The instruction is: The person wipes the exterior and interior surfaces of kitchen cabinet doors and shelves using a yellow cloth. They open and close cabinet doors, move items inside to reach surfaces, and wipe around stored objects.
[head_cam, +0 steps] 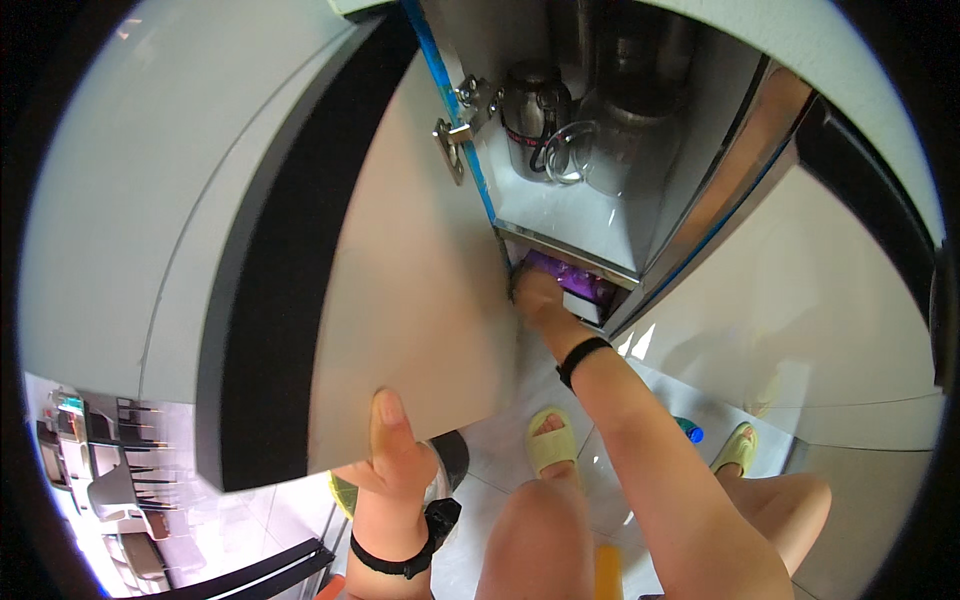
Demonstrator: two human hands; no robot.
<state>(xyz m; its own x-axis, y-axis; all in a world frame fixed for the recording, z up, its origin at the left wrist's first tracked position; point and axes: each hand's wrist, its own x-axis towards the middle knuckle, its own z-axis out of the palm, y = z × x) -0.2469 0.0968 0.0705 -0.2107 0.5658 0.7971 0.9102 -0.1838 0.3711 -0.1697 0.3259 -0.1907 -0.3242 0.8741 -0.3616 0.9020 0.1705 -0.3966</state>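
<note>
My left hand (397,454) grips the lower edge of a swung-open cabinet door (420,322), its thumb on the pale inner face. My right hand (538,294) reaches into the lower compartment, beside a purple plastic package (571,276). Its fingers are blurred and partly hidden, so I cannot tell whether they hold anything. Above it, a white shelf (570,217) carries a dark metal flask (534,112) with a strap and a large clear glass jug (630,142) with a handle.
A metal hinge (454,142) joins the door to the cabinet's left side. Another pale cabinet front (750,300) stands at right. On the tiled floor are my feet in yellow-green slippers (553,442) and a blue-green bottle (688,430). Chairs (112,480) appear far left.
</note>
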